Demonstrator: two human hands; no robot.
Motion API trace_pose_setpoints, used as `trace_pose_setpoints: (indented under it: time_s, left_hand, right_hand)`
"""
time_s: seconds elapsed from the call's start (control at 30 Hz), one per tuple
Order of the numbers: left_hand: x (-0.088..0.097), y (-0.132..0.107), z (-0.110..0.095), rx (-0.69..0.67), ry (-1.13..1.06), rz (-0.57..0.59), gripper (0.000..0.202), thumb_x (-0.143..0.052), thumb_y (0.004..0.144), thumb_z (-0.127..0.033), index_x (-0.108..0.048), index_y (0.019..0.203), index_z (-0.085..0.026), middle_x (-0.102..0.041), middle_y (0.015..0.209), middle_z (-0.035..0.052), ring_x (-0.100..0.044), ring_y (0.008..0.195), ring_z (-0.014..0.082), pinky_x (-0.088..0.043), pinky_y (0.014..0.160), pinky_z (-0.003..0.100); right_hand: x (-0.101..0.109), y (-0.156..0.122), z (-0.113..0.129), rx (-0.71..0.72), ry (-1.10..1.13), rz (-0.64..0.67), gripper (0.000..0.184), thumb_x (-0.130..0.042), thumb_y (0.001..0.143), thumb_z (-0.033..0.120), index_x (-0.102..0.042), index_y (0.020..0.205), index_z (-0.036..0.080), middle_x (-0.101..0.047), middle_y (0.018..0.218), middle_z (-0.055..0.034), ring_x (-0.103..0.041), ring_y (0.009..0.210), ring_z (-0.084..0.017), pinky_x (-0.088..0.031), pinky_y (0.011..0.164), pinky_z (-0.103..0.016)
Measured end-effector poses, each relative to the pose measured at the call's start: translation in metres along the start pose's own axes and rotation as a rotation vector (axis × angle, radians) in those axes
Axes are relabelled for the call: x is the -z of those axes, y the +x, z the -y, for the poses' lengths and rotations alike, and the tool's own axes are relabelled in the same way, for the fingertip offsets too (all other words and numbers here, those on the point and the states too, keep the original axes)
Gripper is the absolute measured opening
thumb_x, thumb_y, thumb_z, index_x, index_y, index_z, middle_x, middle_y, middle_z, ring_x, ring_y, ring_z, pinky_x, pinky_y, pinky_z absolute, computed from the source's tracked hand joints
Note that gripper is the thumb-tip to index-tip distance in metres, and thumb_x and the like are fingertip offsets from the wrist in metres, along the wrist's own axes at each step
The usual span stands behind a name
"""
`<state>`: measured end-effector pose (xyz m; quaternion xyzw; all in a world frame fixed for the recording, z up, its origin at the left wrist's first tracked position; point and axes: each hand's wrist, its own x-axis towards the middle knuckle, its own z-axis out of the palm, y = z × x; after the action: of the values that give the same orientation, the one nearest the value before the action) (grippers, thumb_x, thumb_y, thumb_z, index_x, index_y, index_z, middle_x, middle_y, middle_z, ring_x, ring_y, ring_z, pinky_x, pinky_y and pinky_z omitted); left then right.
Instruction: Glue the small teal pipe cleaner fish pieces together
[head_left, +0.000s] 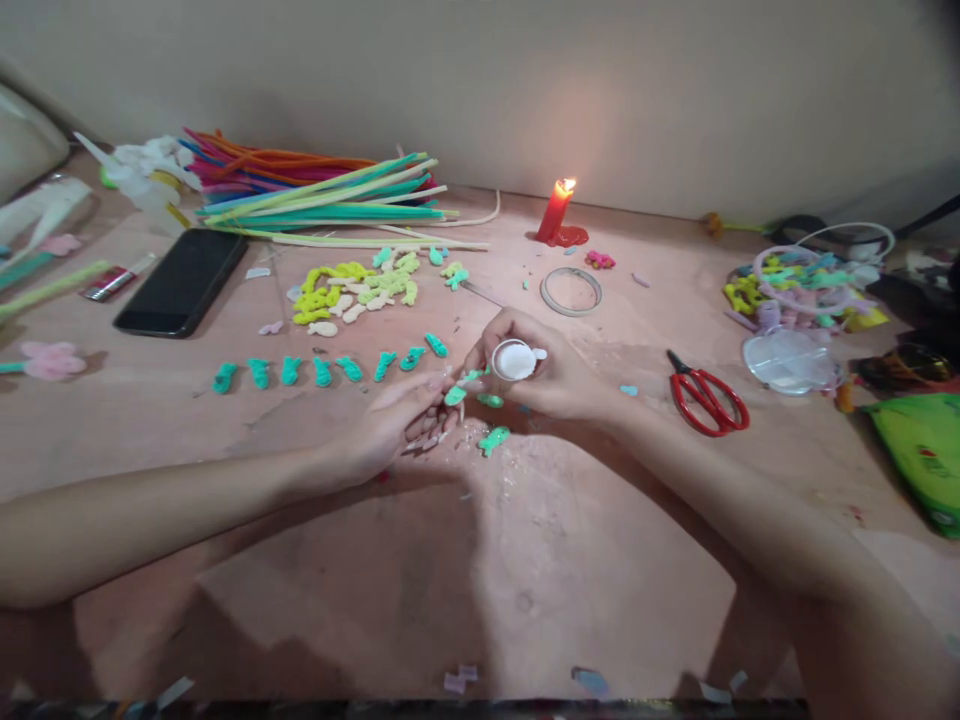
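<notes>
Your left hand (394, 425) pinches a small green piece (455, 396) above the middle of the counter (420, 570). Your right hand (559, 388) grips a small white cup (514, 361), just beside it at two o'clock. The green packet (915, 455), between three and four o'clock, carries red printing, too small for reading; the tube (118, 279), between nine and ten, likewise.

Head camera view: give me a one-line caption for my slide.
Left hand holding a small green piece, right hand gripping a round white object, red candle burning beyond.
</notes>
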<state>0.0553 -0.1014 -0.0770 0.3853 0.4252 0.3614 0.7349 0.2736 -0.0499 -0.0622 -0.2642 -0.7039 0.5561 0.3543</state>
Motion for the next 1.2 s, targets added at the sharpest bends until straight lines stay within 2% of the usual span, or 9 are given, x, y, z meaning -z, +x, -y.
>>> trace_pose_setpoints:
  time_s: [0.17,0.27,0.37,0.57,0.7,0.8,0.9,1.07,1.2]
  left_hand:
    - [0.000,-0.001,-0.002,0.042,0.052,0.088,0.057,-0.089,0.078,-0.069,-0.063,0.082,-0.018,-0.053,0.065,-0.0006,-0.044,0.053,0.0085,-0.027,0.044,0.017]
    - [0.000,-0.001,-0.003,0.058,0.080,0.160,0.062,-0.087,0.078,-0.073,-0.058,0.072,-0.018,-0.044,0.057,-0.0034,-0.032,0.046,0.0060,-0.020,0.042,0.019]
    - [0.001,0.000,-0.003,0.038,0.088,0.166,0.064,-0.083,0.081,-0.076,-0.055,0.072,-0.019,-0.037,0.054,-0.0058,-0.027,0.046,0.0060,-0.021,0.042,0.019]
    - [-0.001,0.001,-0.001,-0.030,0.107,0.130,0.064,-0.082,0.085,-0.073,-0.050,0.070,-0.020,-0.037,0.057,-0.0064,-0.031,0.045,0.0058,-0.023,0.041,0.019]
    - [0.000,-0.001,-0.001,-0.093,0.116,0.063,0.064,-0.080,0.087,-0.073,-0.047,0.072,-0.020,-0.038,0.059,-0.0070,-0.031,0.045,0.0051,-0.022,0.040,0.018]
    - [0.003,-0.001,-0.001,-0.129,0.162,0.037,0.060,-0.076,0.093,-0.069,-0.049,0.073,-0.020,-0.040,0.060,-0.0064,-0.033,0.046,0.0056,-0.023,0.042,0.019]
    - [0.003,-0.001,-0.002,-0.146,0.204,0.030,0.054,-0.071,0.099,-0.062,-0.049,0.072,-0.020,-0.042,0.059,-0.0056,-0.033,0.047,0.0061,-0.024,0.043,0.020]
    - [-0.002,0.001,-0.007,-0.228,0.308,0.011,0.045,-0.061,0.106,-0.051,-0.048,0.077,-0.020,-0.042,0.056,-0.0070,-0.033,0.046,0.0063,-0.025,0.045,0.019]
    - [-0.009,0.005,-0.012,-0.224,0.331,0.008,0.043,-0.059,0.106,-0.050,-0.045,0.078,-0.022,-0.040,0.055,-0.0090,-0.031,0.043,0.0054,-0.024,0.042,0.018]
  right_hand:
    - [0.009,0.001,-0.003,0.095,-0.093,0.027,0.041,-0.082,0.088,0.052,-0.052,0.088,0.024,-0.066,0.094,-0.0039,-0.064,0.086,-0.018,-0.056,0.079,-0.036]
    - [0.016,0.001,-0.006,0.174,-0.139,0.102,0.040,-0.082,0.087,0.054,-0.054,0.084,0.024,-0.070,0.093,-0.0044,-0.067,0.088,-0.020,-0.056,0.081,-0.038]
    - [0.019,0.001,-0.009,0.217,-0.164,0.158,0.032,-0.081,0.089,0.045,-0.057,0.085,0.024,-0.072,0.090,-0.0036,-0.068,0.089,-0.020,-0.057,0.082,-0.039]
    - [0.016,-0.001,0.001,0.189,-0.088,0.237,0.016,-0.073,0.092,0.021,-0.058,0.092,0.023,-0.071,0.093,-0.0031,-0.069,0.092,-0.019,-0.058,0.083,-0.037]
    - [0.019,-0.004,0.012,-0.023,-0.001,0.103,0.046,-0.088,0.086,0.026,-0.053,0.116,0.026,-0.069,0.113,-0.0025,-0.070,0.101,-0.017,-0.060,0.085,-0.033]
    - [0.027,-0.004,0.019,-0.169,0.004,0.035,0.042,-0.086,0.090,0.036,-0.052,0.112,0.026,-0.070,0.108,0.0000,-0.071,0.095,-0.016,-0.061,0.080,-0.034]
    - [0.035,0.003,0.027,-0.111,-0.060,-0.030,0.039,-0.092,0.083,0.043,-0.064,0.101,0.022,-0.071,0.099,0.0007,-0.072,0.093,-0.019,-0.060,0.079,-0.034]
    - [0.033,0.012,0.038,-0.067,-0.084,-0.264,0.035,-0.098,0.075,0.044,-0.080,0.096,0.022,-0.074,0.090,0.0013,-0.069,0.085,-0.015,-0.056,0.070,-0.027]
    - [0.024,0.012,0.030,-0.068,0.125,-0.345,0.035,-0.096,0.075,0.053,-0.081,0.084,0.023,-0.061,0.070,0.0034,-0.049,0.062,-0.009,-0.042,0.054,-0.022]
